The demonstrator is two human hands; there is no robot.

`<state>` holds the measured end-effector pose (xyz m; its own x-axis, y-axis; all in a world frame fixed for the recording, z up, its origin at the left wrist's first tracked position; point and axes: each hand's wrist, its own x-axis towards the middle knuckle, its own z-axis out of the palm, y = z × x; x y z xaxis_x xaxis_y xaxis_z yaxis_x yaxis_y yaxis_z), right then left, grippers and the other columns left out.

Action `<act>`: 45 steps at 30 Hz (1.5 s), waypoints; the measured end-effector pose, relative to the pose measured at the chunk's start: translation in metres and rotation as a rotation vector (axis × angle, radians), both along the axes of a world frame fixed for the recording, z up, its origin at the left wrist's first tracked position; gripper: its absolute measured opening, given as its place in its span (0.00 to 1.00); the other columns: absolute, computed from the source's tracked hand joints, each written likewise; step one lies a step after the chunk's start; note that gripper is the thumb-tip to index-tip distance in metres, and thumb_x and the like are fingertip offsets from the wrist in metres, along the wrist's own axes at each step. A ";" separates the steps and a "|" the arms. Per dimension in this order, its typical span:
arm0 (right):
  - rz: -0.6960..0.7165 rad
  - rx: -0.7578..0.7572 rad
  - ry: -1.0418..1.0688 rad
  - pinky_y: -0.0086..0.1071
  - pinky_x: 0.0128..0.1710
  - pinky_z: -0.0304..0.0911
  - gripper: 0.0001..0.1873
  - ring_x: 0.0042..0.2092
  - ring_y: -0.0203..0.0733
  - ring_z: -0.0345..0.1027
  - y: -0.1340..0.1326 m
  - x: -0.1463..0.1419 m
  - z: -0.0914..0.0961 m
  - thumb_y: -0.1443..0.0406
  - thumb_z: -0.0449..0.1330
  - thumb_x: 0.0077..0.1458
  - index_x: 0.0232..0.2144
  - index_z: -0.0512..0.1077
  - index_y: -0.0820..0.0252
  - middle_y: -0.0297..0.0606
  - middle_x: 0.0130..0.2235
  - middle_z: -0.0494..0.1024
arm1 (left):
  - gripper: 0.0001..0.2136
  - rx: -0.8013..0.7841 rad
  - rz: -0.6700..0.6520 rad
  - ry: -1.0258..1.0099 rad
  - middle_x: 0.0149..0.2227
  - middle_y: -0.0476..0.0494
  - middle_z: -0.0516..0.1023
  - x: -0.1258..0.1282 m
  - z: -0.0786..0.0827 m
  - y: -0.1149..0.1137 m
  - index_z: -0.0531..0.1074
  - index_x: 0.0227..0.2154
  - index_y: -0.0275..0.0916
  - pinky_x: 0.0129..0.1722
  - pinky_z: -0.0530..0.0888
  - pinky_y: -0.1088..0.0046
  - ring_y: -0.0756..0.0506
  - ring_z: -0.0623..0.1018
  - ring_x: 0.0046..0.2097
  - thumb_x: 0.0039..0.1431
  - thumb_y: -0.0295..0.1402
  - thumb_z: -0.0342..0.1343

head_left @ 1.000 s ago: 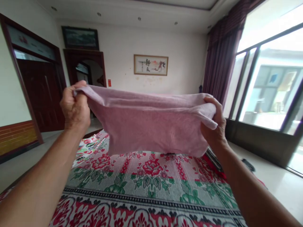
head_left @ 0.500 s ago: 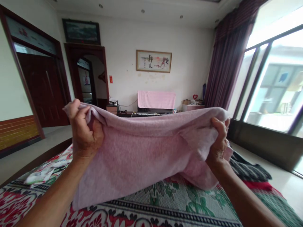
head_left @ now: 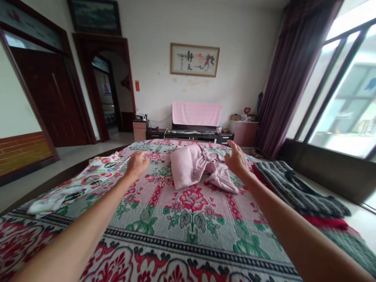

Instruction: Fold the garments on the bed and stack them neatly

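A pale pink cloth garment (head_left: 186,166), loosely bunched and partly folded over, lies on the flowered bedspread (head_left: 194,225) in front of me. My left hand (head_left: 138,164) hovers to the left of it, apart from the fabric, with fingers loosely bent and nothing in them. On the other side my right hand (head_left: 237,159) is held up near the garment's right edge, its fingers stretched and empty. Which kind of garment it is cannot be made out in this heap.
At the left edge of the bed lies a white cloth with colourful prints (head_left: 96,176). Folded dark striped clothing (head_left: 296,188) is stacked on the right, over red and green fabric. Beyond the bed, a pink cloth (head_left: 196,112) drapes over a screen on a low black cabinet (head_left: 188,137).
Both hands have let go of the pink garment, which was stretched up between them. It has dropped onto the bed in a heap, and the view has tilted downward.
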<state>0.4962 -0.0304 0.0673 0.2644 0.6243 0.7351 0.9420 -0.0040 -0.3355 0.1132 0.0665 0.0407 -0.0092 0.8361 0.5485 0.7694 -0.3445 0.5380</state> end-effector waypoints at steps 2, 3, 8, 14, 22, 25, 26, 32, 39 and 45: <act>-0.030 -0.087 0.042 0.42 0.51 0.60 0.24 0.51 0.51 0.66 -0.016 0.006 -0.034 0.66 0.49 0.53 0.52 0.68 0.63 0.49 0.53 0.72 | 0.17 -0.087 -0.069 0.011 0.44 0.43 0.80 0.006 -0.032 -0.013 0.74 0.45 0.40 0.47 0.73 0.69 0.41 0.79 0.45 0.53 0.34 0.53; -0.035 -0.135 0.061 0.41 0.50 0.61 0.21 0.50 0.50 0.67 -0.022 0.008 -0.049 0.65 0.49 0.54 0.49 0.70 0.62 0.47 0.50 0.74 | 0.17 -0.094 -0.119 0.016 0.45 0.44 0.79 0.011 -0.044 -0.018 0.74 0.46 0.41 0.47 0.73 0.70 0.42 0.79 0.45 0.53 0.36 0.53; 0.037 -0.302 0.083 0.38 0.49 0.61 0.17 0.46 0.47 0.70 -0.039 0.009 -0.088 0.55 0.52 0.56 0.39 0.74 0.58 0.43 0.45 0.76 | 0.21 -0.017 -0.480 0.174 0.51 0.40 0.75 0.050 -0.071 -0.028 0.74 0.47 0.39 0.50 0.71 0.68 0.41 0.76 0.50 0.50 0.41 0.58; 0.079 -0.436 -0.042 0.39 0.50 0.58 0.25 0.55 0.50 0.62 -0.047 -0.022 -0.102 0.55 0.60 0.49 0.49 0.70 0.57 0.44 0.55 0.70 | 0.16 -0.102 -0.538 0.398 0.44 0.40 0.77 0.100 -0.081 -0.036 0.77 0.43 0.42 0.47 0.71 0.68 0.42 0.77 0.46 0.53 0.40 0.56; -0.001 -0.493 0.037 0.34 0.42 0.59 0.20 0.44 0.46 0.71 -0.035 -0.021 -0.089 0.68 0.46 0.57 0.45 0.73 0.59 0.43 0.40 0.79 | 0.18 -0.130 -0.111 0.175 0.36 0.39 0.81 0.076 -0.046 -0.019 0.76 0.43 0.39 0.35 0.70 0.71 0.43 0.79 0.37 0.61 0.32 0.40; 0.016 -0.404 0.165 0.31 0.37 0.59 0.19 0.37 0.44 0.72 -0.034 -0.009 -0.076 0.68 0.46 0.56 0.41 0.75 0.58 0.39 0.34 0.79 | 0.18 -0.124 -0.013 -0.042 0.27 0.46 0.80 0.024 -0.022 -0.009 0.75 0.45 0.39 0.32 0.71 0.74 0.45 0.78 0.30 0.59 0.33 0.42; 0.050 -0.371 0.197 0.30 0.36 0.59 0.18 0.35 0.43 0.71 -0.034 -0.007 -0.072 0.68 0.46 0.55 0.38 0.75 0.58 0.38 0.31 0.78 | 0.18 -0.100 -0.011 -0.077 0.25 0.48 0.80 0.005 -0.017 -0.008 0.74 0.45 0.39 0.32 0.72 0.74 0.45 0.78 0.29 0.58 0.35 0.44; 0.440 -0.515 0.298 0.28 0.29 0.58 0.12 0.28 0.38 0.65 -0.039 -0.006 -0.062 0.69 0.48 0.50 0.22 0.70 0.59 0.33 0.23 0.72 | 0.17 0.057 -0.016 -0.343 0.25 0.50 0.80 -0.057 -0.027 -0.025 0.74 0.44 0.42 0.29 0.73 0.74 0.46 0.78 0.26 0.55 0.39 0.48; -0.010 -0.475 0.006 0.31 0.36 0.57 0.14 0.37 0.43 0.69 -0.041 -0.016 -0.068 0.71 0.52 0.48 0.35 0.75 0.61 0.43 0.36 0.78 | 0.19 -0.235 -0.068 -0.200 0.17 0.50 0.76 -0.047 -0.069 -0.036 0.75 0.43 0.38 0.26 0.72 0.73 0.45 0.77 0.23 0.52 0.38 0.49; 0.121 -0.450 -0.079 0.32 0.36 0.57 0.13 0.37 0.42 0.70 -0.052 -0.049 -0.056 0.60 0.54 0.55 0.35 0.74 0.60 0.42 0.36 0.77 | 0.20 -0.241 -0.073 -0.096 0.18 0.49 0.77 -0.043 -0.077 -0.039 0.75 0.44 0.37 0.28 0.72 0.73 0.45 0.78 0.24 0.53 0.40 0.47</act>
